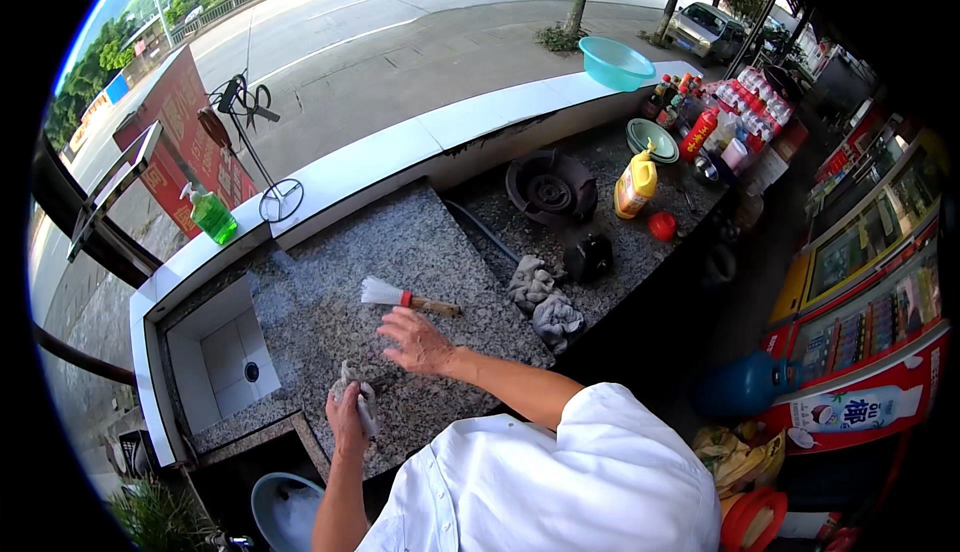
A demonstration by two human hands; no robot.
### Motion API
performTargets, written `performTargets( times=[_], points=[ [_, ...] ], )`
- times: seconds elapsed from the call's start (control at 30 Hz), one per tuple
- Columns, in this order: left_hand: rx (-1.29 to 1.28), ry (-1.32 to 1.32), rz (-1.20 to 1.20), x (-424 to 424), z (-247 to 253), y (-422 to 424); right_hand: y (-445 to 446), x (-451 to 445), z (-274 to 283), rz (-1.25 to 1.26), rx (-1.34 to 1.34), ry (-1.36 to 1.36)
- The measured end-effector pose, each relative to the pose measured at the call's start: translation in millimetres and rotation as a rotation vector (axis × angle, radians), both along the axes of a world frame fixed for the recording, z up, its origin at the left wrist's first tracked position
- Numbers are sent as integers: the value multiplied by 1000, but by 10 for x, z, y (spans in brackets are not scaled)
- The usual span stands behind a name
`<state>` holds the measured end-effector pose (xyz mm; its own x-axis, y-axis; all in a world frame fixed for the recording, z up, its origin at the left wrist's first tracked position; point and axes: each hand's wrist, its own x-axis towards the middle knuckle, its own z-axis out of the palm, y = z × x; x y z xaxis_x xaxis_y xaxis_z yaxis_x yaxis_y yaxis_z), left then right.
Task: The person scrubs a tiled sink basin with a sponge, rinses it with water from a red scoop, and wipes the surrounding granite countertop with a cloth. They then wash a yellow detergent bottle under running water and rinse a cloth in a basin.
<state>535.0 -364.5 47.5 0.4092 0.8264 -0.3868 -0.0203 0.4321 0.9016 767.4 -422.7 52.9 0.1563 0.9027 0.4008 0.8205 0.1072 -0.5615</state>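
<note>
My left hand (347, 418) grips a crumpled greyish cloth (366, 404) above the near edge of the speckled granite countertop (330, 327). Over the middle of the counter, my right hand (417, 342) holds nothing, its fingers spread apart. Just beyond those fingers lies a brush (386, 293) with white bristles, a red band and a wooden handle. Whether the right fingertips touch the counter, I cannot tell. Two bunched grey rags (546, 298) lie at the counter's right side.
A white-tiled sink (217, 360) is set in at left. Green soap bottle (212, 214) and wire stand (282, 199) occupy the white ledge. To the right are a gas burner (551, 188), a yellow detergent bottle (636, 184) and a red lid (662, 226). A basin (281, 511) holds suds below.
</note>
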Motion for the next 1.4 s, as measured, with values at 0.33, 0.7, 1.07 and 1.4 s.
performTargets(
  times=[0.33, 0.7, 1.07, 1.4],
  points=[
    [911, 1158, -279, -22, -448, -70, -57, 1040, -775, -305, -303, -173],
    [146, 116, 34, 679, 110, -169, 45, 237, -201, 42, -340, 639],
    [74, 100, 537, -218, 323, 131, 236, -670, -165, 436, -213, 128],
    [526, 1278, 716, -3347, -133, 1396, 300, -1239, -761, 320, -154, -239]
  ],
)
